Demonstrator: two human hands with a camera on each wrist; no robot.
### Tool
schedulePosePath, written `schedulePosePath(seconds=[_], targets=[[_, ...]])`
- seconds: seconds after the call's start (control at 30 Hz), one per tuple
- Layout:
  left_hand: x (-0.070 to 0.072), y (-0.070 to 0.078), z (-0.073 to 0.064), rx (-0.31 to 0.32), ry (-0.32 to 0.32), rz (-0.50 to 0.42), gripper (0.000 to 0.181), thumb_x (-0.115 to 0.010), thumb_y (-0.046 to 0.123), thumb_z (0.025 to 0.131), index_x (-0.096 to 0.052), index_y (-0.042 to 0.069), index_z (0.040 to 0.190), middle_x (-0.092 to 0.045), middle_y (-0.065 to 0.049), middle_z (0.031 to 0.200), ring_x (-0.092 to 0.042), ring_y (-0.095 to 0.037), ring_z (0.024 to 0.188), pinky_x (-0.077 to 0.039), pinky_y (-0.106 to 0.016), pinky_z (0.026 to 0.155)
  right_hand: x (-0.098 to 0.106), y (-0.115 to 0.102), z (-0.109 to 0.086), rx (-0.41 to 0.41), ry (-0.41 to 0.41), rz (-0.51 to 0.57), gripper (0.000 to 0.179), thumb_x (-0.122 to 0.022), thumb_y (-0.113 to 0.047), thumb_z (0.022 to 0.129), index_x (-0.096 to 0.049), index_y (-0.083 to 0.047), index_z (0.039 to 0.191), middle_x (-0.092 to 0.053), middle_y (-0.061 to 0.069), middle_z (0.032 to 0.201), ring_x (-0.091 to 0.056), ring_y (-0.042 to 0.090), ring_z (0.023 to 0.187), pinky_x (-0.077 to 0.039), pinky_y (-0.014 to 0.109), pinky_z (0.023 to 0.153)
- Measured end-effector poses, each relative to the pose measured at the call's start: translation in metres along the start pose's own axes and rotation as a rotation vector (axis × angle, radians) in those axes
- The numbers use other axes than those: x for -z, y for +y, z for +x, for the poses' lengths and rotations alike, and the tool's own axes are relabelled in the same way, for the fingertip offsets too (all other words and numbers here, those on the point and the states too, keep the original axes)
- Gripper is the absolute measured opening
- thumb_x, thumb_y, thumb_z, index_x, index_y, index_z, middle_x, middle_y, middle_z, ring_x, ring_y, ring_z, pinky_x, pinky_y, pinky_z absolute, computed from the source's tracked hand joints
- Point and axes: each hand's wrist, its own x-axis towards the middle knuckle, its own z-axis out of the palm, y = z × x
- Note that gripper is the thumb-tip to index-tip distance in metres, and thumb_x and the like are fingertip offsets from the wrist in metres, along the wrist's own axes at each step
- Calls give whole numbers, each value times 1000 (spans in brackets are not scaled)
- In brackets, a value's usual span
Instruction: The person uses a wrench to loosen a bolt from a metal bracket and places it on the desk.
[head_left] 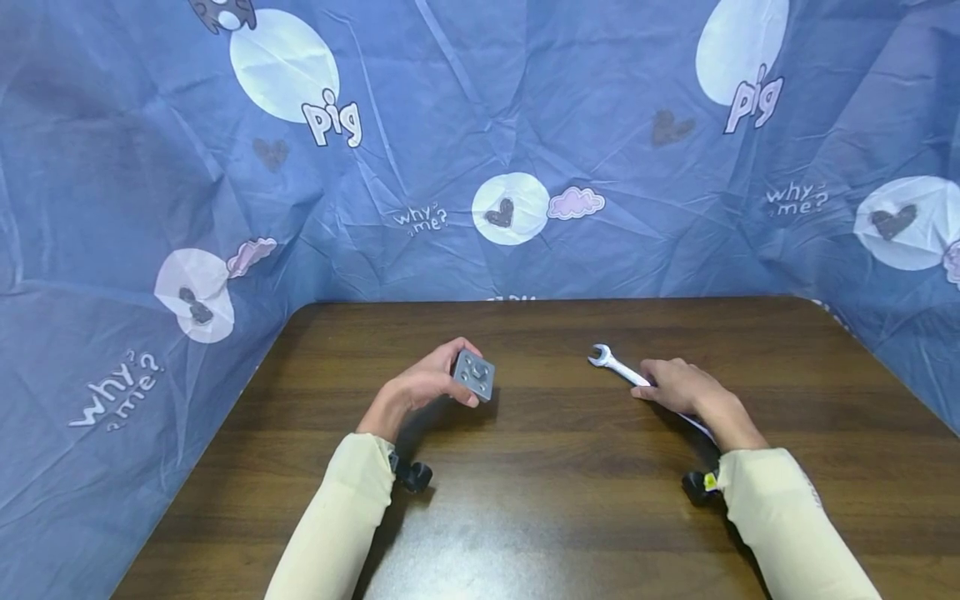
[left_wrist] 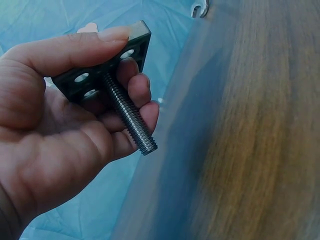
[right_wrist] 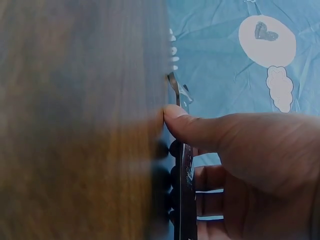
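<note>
My left hand (head_left: 431, 379) holds a grey square metal plate (head_left: 474, 375) above the left-middle part of the table. Several holes run through the plate, and a hex bolt head (head_left: 479, 372) sits at its centre. From underneath, the left wrist view shows the threaded shank (left_wrist: 129, 112) sticking out, with the thumb on one edge and the fingers curled near the shank. On the right, my right hand (head_left: 686, 387) grips a silver wrench (head_left: 622, 369) by its handle, low over the table. Its open-ended jaw points away to the left; part of the handle is hidden by the hand.
Both hands are over a brown wood-grain table (head_left: 540, 442) with rounded far corners. A blue printed cloth (head_left: 420, 125) hangs behind and at the sides. Small black wrist cameras (head_left: 415, 477) hang under both sleeves, close to the tabletop.
</note>
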Motion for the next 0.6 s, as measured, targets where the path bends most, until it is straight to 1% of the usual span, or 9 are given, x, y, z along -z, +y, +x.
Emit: schedulePosePath(seconds=[0.2, 0.4, 0.6], targets=[[-1, -1, 1, -2, 1, -5, 63, -69, -18, 62, -41, -5, 117, -58, -7, 98, -63, -13, 82, -54, -26, 73, -3, 2, -2, 19, 40, -3, 23, -63, -34, 91, -54, -12, 88, -53, 1, 71, -50, 19, 68, -36, 31, 57], [-2, -1, 1, -9, 3, -9, 63, -69, -18, 62, -41, -5, 117, -58, -6, 96, -63, -13, 82, -53, -25, 72, -4, 4, -4, 48, 76, 13, 21, -66, -32, 89, -57, -14, 93, -60, 3, 78, -52, 19, 71, -38, 32, 60], [-1, -1, 0, -16, 1, -12, 64, -69, -18, 62, -40, -6, 117, -59, -5, 95, -63, -13, 81, -53, -25, 73, -4, 4, -3, 98, 116, 0, 20, -68, -30, 87, -56, -15, 86, -60, 0, 78, -53, 18, 72, -40, 34, 61]])
